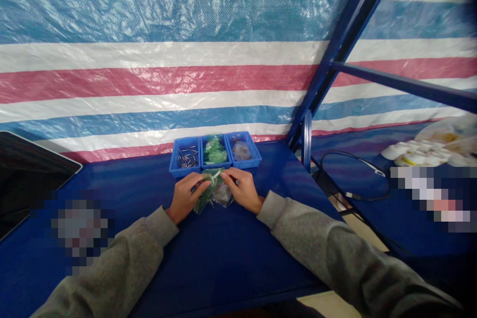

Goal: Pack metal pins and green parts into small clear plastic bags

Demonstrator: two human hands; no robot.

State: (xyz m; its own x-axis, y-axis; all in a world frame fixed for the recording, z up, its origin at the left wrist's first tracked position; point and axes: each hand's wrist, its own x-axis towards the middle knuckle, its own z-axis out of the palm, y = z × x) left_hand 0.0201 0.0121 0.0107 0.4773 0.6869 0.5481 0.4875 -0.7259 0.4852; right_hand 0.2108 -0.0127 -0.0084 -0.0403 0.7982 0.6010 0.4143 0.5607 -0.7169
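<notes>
My left hand [187,196] pinches a small translucent green plastic bag [203,200] over the blue table. My right hand [244,190] has its thumb and fingers closed at the upper right edge of that bag, near a whitish strip. Just under the right fingers is a clear bag [223,195] with small parts, too small to make out. Right behind my hands stand three blue bins in a row: a left bin [173,165] with thin metal pins or screws, a middle bin [201,159] with green bags, and a right bin [254,161] with small clear bags.
A dark screen-like panel [30,179] stands at the left, near a blurred-out patch on the table [223,268]. To the right rises a blue metal frame [337,54]. Beyond it lie a black cable [354,154] and white bottle-like items [417,153]. Striped sheeting [149,79] hangs behind.
</notes>
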